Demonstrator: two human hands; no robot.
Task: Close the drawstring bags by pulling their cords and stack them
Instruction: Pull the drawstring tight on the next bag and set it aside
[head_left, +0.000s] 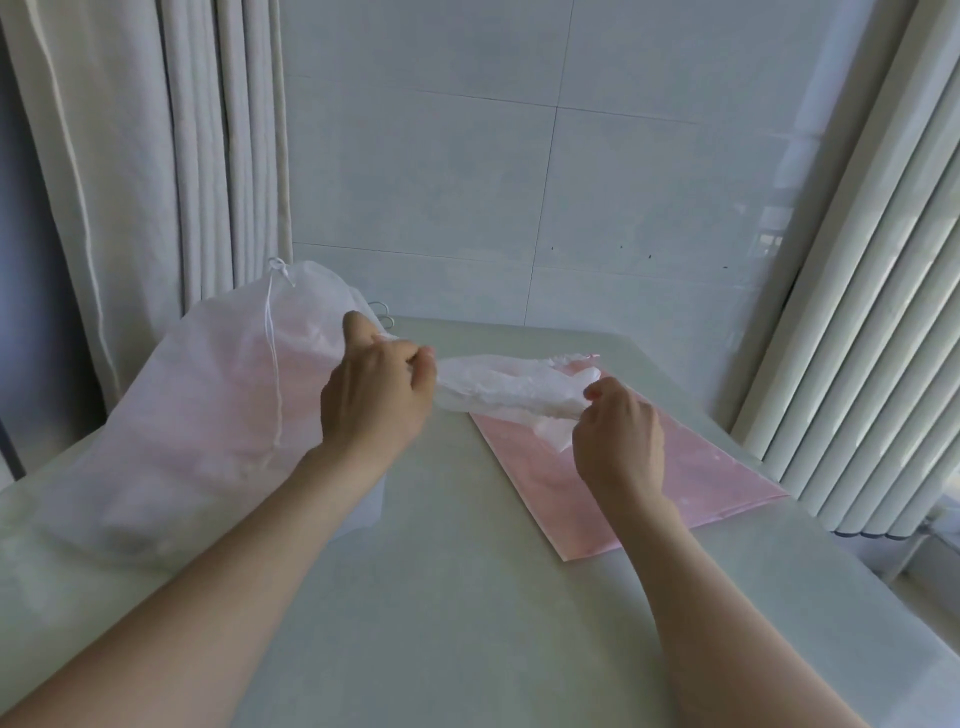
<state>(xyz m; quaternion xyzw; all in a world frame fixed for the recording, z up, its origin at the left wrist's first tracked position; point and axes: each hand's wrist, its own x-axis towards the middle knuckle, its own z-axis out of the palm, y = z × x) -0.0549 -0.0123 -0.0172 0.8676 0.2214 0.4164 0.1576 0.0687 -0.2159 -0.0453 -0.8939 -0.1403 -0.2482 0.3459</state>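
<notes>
A pink drawstring bag (675, 483) lies flat on the pale table (467, 597), its white top hem (509, 389) bunched into a gathered strip. My left hand (374, 400) grips the left end of that bunched hem. My right hand (618, 441) pinches the hem's right end near the bag's corner. To the left a heap of translucent white drawstring bags (197, 415) leans up from the table, with a thin white cord (272, 364) hanging down its front.
A tiled wall (519, 182) rises just behind the table's far edge. Curtains (156, 156) hang at the left behind the heap. A ribbed white radiator (857, 338) stands close to the table's right edge.
</notes>
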